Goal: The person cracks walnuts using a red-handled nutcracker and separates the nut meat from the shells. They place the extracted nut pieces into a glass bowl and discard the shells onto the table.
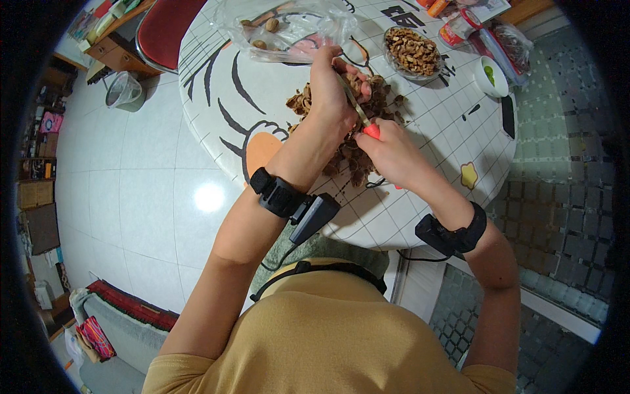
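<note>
My left hand [329, 91] is curled above a heap of broken walnut shells [357, 160], palm turned inward. Between its fingers is a brown walnut [350, 74], partly hidden by the thumb and palm. My right hand [393, 150] grips the red handle of a narrow metal-shafted tool [358, 107]; its exact kind cannot be told. The shaft runs up into my left palm, and its tip is hidden there. Beyond my left hand, a clear plastic bag [315, 24] lies with several whole walnuts [271, 25] in it.
Shelled walnut kernels [412, 51] fill a clear bowl at the right. Farther right are a white bowl [492, 87] with something green inside, a red-lidded jar [460, 27] and plastic packets [502, 51]. The round table [295, 197] has a patterned cover. A bin [125, 92] stands on the floor.
</note>
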A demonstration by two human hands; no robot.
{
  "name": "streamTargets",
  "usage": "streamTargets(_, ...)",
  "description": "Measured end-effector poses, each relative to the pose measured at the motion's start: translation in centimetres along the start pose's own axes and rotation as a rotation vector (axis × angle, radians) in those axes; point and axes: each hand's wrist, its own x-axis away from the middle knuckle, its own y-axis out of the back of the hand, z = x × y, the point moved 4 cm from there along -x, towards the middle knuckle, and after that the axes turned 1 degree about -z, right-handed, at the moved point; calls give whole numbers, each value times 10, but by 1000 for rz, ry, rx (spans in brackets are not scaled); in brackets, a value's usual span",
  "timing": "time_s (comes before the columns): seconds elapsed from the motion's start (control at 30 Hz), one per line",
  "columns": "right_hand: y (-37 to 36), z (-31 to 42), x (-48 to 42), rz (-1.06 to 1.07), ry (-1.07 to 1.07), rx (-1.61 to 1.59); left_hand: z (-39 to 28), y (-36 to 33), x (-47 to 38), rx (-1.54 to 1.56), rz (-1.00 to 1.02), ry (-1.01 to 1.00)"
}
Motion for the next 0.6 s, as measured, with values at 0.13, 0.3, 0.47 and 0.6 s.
streamTargets(0.13,-2,-4,-2,-55,40,28,1,2,-4,11,6,6)
streamTargets(0.3,-1,-9,-5,39,-36,-128,2,7,-8,65,133,106)
streamTargets(0.47,12,-12,-3,243,-181,-588,7,6,-1,277,303,281)
streamTargets(0.6,28,-9,2,192,-166,-482,9,3,4,358,367,267)
